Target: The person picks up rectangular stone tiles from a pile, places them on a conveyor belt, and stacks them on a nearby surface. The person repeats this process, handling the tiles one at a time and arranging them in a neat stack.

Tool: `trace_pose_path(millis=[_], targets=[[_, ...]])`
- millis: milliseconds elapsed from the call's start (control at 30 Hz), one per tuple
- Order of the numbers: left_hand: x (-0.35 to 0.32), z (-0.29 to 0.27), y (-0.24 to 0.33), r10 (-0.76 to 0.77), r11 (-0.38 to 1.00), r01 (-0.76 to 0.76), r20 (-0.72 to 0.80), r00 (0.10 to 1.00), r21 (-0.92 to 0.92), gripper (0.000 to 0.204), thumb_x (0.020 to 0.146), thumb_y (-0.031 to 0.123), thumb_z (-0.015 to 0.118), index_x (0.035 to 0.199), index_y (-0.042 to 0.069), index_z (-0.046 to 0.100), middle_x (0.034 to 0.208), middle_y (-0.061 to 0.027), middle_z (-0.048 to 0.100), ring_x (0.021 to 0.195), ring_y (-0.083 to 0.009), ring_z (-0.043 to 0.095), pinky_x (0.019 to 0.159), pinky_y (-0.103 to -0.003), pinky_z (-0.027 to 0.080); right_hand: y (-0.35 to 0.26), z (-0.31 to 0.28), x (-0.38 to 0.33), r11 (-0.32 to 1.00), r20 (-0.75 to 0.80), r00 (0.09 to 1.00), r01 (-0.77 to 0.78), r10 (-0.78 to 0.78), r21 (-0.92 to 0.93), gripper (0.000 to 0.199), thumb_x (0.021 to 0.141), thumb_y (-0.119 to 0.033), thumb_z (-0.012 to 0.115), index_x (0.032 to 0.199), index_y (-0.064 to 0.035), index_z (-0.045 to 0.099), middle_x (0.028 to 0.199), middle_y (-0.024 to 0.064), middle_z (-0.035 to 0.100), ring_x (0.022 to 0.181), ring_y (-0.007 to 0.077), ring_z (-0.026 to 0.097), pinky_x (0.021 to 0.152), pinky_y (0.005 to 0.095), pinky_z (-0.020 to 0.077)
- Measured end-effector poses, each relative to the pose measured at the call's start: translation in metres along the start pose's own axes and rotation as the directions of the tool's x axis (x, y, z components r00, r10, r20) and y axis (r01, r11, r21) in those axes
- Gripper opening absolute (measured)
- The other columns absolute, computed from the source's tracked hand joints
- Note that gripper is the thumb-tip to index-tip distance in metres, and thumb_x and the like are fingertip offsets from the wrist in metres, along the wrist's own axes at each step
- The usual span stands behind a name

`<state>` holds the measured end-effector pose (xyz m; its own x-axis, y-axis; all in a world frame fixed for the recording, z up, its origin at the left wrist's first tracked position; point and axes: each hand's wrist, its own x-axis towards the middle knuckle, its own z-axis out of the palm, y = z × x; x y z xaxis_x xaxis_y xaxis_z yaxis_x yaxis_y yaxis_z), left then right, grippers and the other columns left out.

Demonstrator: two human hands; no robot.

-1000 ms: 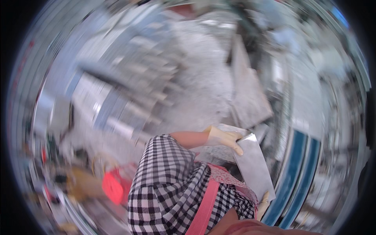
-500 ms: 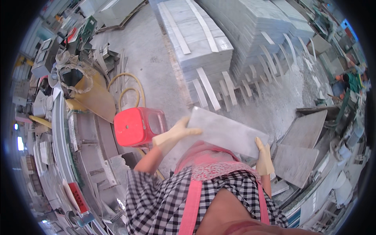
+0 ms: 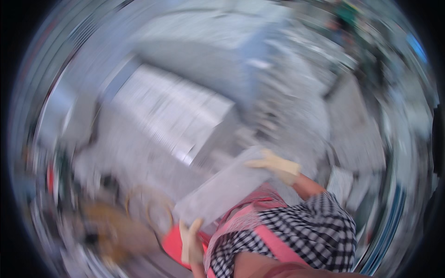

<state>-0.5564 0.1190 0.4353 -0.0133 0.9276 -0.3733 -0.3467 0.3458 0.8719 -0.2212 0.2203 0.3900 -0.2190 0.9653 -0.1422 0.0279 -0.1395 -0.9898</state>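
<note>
A pale grey rectangular stone slab [image 3: 221,189] is held in front of my body, its right end higher in view than its left. Around its lower left end, the fingers of my left hand [image 3: 191,242] grip the edge in a cream glove. My right hand [image 3: 278,167], gloved the same way, clasps the upper right end, thumb lying over the face. Fingers beneath the slab are hidden. A red plastic stool [image 3: 173,245] is just beside my left hand, partly covered by it.
Strong motion blur covers the surroundings. Ahead stands a stack of pale slabs [image 3: 171,109], with another long stack [image 3: 204,46] behind it. Large grey panels [image 3: 357,132] lie at the right. A yellowish hose [image 3: 149,208] coils on the floor near the stool.
The whole view has swung round, so the stacks and stool appear farther left. The slab, still in both hands, now slopes up to the right instead of down.
</note>
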Motion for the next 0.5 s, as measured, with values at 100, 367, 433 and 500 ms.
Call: trace_pose_path(millis=[100, 367, 433, 500], targets=[[0.065, -0.03, 0.041, -0.154, 0.911, 0.201, -0.156, 0.976, 0.36, 0.067, 0.079, 0.002, 0.066, 0.141, -0.002, 0.042, 0.134, -0.0144, 0.055, 0.122, -0.0271, 0.054, 0.104, -0.04, 0.041, 0.006, 0.026, 0.04, 0.961, -0.214, 0.966, -0.191, 0.147, -0.202, 0.062, 0.079, -0.056, 0.075, 0.109, -0.0012, 0.072, 0.091, 0.0123, 0.07, 0.079, 0.0184, 0.062, 0.073, 0.0354, 0.0495], [0.179, -0.103, 0.12, -0.188, 0.934, 0.175, 0.012, 0.982, 0.312, 0.061, 0.082, 0.002, 0.062, 0.14, -0.003, 0.042, 0.13, -0.0145, 0.056, 0.116, -0.0265, 0.055, 0.103, -0.038, 0.041, -0.03, 0.082, 0.142, 0.989, -0.159, 0.977, -0.143, 0.145, 0.02, 0.054, 0.08, -0.03, 0.082, 0.124, -0.0037, 0.065, 0.115, 0.0098, 0.07, 0.1, 0.0173, 0.065, 0.087, 0.033, 0.0522], [0.211, -0.116, 0.14, -0.155, 0.953, 0.135, 0.053, 0.987, 0.272, 0.061, 0.082, 0.003, 0.063, 0.139, -0.004, 0.043, 0.13, -0.0157, 0.056, 0.119, -0.0265, 0.053, 0.104, -0.036, 0.039, -0.042, 0.098, 0.164, 0.988, -0.239, 0.964, -0.138, 0.118, -0.072, 0.053, 0.079, -0.029, 0.083, 0.123, -0.0034, 0.066, 0.114, 0.0093, 0.07, 0.1, 0.0171, 0.066, 0.087, 0.033, 0.0525], [0.249, -0.139, 0.157, -0.23, 0.939, 0.213, 0.034, 0.972, 0.269, 0.06, 0.082, 0.004, 0.064, 0.139, -0.004, 0.044, 0.131, -0.016, 0.056, 0.12, -0.026, 0.053, 0.105, -0.036, 0.039, -0.05, 0.125, 0.191, 0.986, -0.32, 0.94, -0.15, 0.119, -0.073, 0.053, 0.079, -0.029, 0.084, 0.122, -0.003, 0.066, 0.114, 0.0094, 0.071, 0.1, 0.0176, 0.066, 0.087, 0.0329, 0.0527]])
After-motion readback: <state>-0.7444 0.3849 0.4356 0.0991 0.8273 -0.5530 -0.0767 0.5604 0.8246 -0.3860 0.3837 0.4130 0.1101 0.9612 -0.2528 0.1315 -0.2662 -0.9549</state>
